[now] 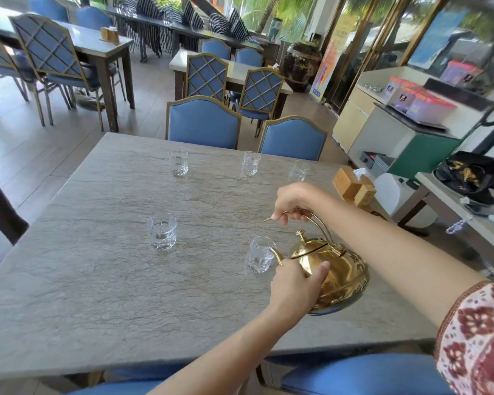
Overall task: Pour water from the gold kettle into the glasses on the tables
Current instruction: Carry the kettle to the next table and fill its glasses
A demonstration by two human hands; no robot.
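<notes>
The gold kettle [341, 276] hangs tilted to the left over the grey stone table [97, 295]. Its spout tip rests at the rim of the near right glass [258, 255]. My right hand [294, 202] grips the kettle's arched handle from above. My left hand [295, 286] presses against the kettle's front side below the spout. A second glass [161, 231] stands to the left. Three more glasses stand along the far side: left [178, 163], middle [250, 163] and right [298, 171]. Whether water flows cannot be told.
A wooden napkin holder [352, 188] stands at the table's right edge. Two blue chairs [203, 124] stand behind the table and blue seats [362, 374] sit at its near edge. A counter with boxes [417, 106] and a side table are to the right.
</notes>
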